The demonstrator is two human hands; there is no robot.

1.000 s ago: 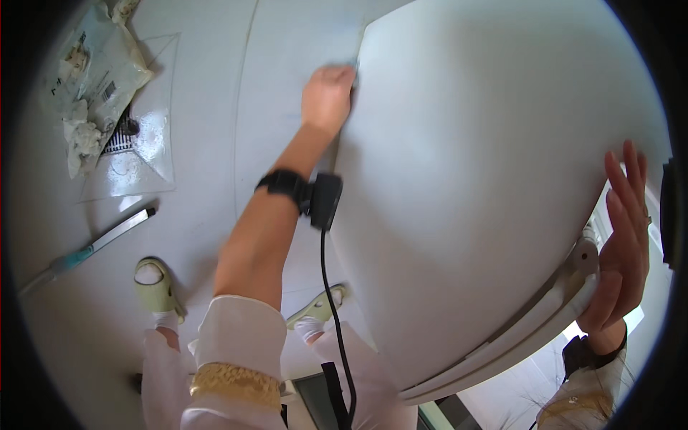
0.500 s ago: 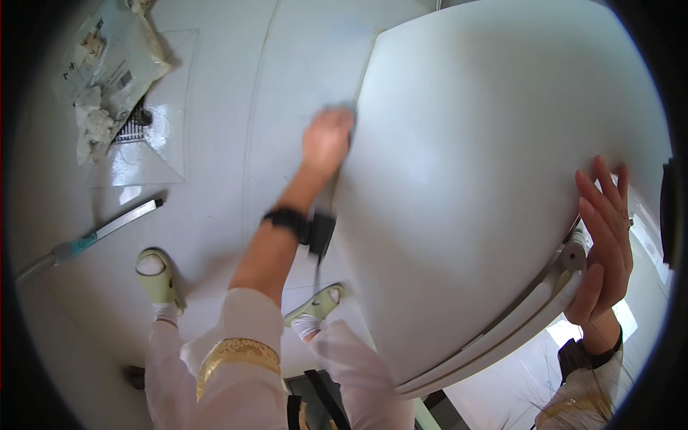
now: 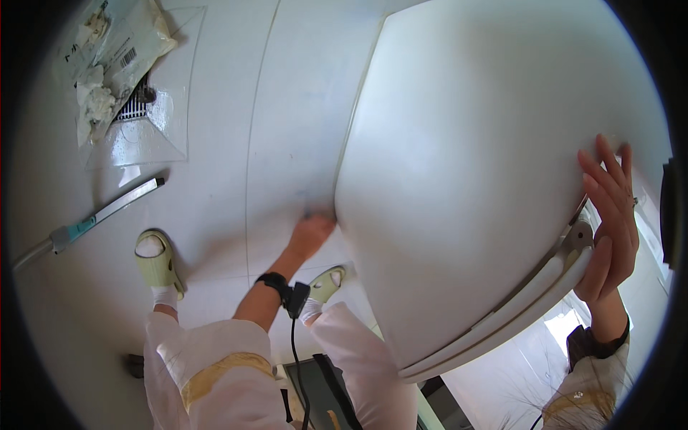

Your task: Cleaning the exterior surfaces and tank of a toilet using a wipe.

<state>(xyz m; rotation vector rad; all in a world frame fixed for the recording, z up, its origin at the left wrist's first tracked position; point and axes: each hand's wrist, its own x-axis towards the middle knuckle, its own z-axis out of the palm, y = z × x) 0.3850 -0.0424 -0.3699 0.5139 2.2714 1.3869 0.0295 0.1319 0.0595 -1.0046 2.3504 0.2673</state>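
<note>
A big, smooth white toilet (image 3: 444, 158) fills the right half of the view, its seat and lid (image 3: 516, 308) along the lower right side. Low at the toilet's base edge, my left hand (image 3: 313, 235) is closed, slightly blurred, against the floor. Something dark shows at its fingers, too small and smeared to name. My right hand (image 3: 613, 222) rests on the toilet beside the lid's hinge (image 3: 579, 235), fingers stretched and spread, the thumb lower down by the lid.
At the far left a clear plastic bag (image 3: 122, 54) with crumpled white paper lies partly over a floor drain (image 3: 132, 107). A long-handled tool with a teal joint (image 3: 75, 228) lies below it. My feet wear green slippers (image 3: 158, 265). A black wrist device (image 3: 295, 299) trails a cable.
My left hand has slid back toward me along the toilet's base edge. The right hand stays at the hinge. The view has shifted a little.
</note>
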